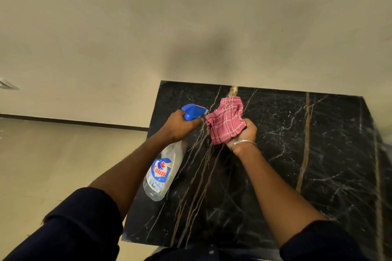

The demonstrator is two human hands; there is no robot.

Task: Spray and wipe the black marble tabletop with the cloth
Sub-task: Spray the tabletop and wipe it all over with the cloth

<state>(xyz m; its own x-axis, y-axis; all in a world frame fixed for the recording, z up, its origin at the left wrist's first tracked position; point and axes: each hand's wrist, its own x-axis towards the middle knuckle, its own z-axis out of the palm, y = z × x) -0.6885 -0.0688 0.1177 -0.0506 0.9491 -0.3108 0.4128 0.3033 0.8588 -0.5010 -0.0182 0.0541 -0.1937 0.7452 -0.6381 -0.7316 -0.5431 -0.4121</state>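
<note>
Head view shows the left hand [180,126] wrapped around the clear blue-triggered spray bottle [164,174], nozzle aimed at the bunched red checked cloth [226,121] clenched in the right hand [244,133] just beside it, above the black veined marble tabletop [297,154]: likely the spraying step, wiping next.

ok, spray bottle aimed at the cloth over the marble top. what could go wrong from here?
1. The spray bottle's nozzle points at the pink cloth bunched in the right hand, so mist may land on the fingers rather than the black marble tabletop.
2. The left hand works near the tabletop's left edge, so overspray could reach the floor.
3. The cloth is wadded, so it may wipe only narrow streaks.
</note>
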